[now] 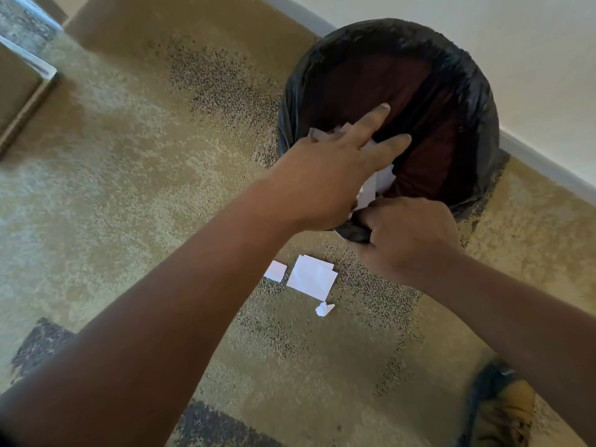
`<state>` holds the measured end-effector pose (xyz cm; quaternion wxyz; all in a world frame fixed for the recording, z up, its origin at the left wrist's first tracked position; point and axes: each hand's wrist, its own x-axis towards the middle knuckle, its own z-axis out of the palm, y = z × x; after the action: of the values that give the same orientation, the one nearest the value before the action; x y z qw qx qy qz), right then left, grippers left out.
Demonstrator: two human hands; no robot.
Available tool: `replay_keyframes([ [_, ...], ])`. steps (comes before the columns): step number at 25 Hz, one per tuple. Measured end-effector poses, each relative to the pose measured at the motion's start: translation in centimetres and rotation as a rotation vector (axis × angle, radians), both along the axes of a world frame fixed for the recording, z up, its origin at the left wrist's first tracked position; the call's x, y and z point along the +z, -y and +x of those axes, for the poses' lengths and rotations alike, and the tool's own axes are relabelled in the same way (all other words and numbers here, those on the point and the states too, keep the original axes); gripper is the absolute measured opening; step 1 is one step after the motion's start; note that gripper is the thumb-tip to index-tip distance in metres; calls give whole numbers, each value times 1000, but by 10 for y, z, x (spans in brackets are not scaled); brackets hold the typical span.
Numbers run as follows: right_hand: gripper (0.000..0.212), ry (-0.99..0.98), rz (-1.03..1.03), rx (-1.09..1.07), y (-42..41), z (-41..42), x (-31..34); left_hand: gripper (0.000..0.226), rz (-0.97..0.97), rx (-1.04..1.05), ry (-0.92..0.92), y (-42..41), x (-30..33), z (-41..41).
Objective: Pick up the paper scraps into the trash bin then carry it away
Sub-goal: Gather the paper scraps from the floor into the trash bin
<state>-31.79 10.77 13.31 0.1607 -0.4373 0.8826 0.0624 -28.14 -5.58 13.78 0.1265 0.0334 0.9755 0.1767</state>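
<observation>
A round trash bin (pixel 464 91) lined with a black bag stands on the carpet by the wall. My left hand (pixel 325 175) reaches over its near rim with white paper scraps (pixel 374 185) under the palm and fingers, the index finger and another finger stretched out over the opening. My right hand (pixel 406 240) grips the bag at the bin's near rim. On the carpet below the bin lie a flat white sheet (pixel 311 277), a smaller white piece (pixel 276 270) to its left and a small crumpled scrap (pixel 323 309).
A white wall (pixel 483 33) with a grey baseboard (pixel 545 162) runs behind the bin. A tan shoe (pixel 506 411) shows at the lower right. Furniture edges (pixel 29 69) sit at the upper left. Mottled tan carpet (pixel 129 156) covers the floor.
</observation>
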Motion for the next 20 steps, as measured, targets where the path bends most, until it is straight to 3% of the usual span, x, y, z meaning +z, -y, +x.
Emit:
replay_keyframes([
  [1, 31, 1, -3, 5, 0, 0, -1, 87, -42, -15, -1, -1, -2, 0],
  [3, 28, 9, -33, 8, -1, 0, -4, 63, -44, -36, -38, 0, -5, 4],
  [6, 27, 9, -45, 17, -3, -2, -7, 24, 16, -17, -297, 3, -13, 22],
  [10, 34, -10, -81, 32, -5, -2, -11, 27, 84, 111, -628, 1, -45, 64],
  [12, 36, 1, -67, 20, -5, -1, -10, 41, 109, 237, -658, -4, -66, 87],
  [14, 36, 11, -66, 5, -6, -1, -9, 57, 173, 456, -556, -5, -93, 109],
  [16, 35, 10, -48, -2, -6, 0, -8, 63, 248, 621, -275, -2, -123, 122],
  [18, 35, 6, -53, 1, -7, 0, -10, 64, 245, 629, 55, 5, -155, 126],
  [20, 36, 4, -60, -1, -7, 0, -11, 67, 200, 589, 270, 12, -182, 124],
])
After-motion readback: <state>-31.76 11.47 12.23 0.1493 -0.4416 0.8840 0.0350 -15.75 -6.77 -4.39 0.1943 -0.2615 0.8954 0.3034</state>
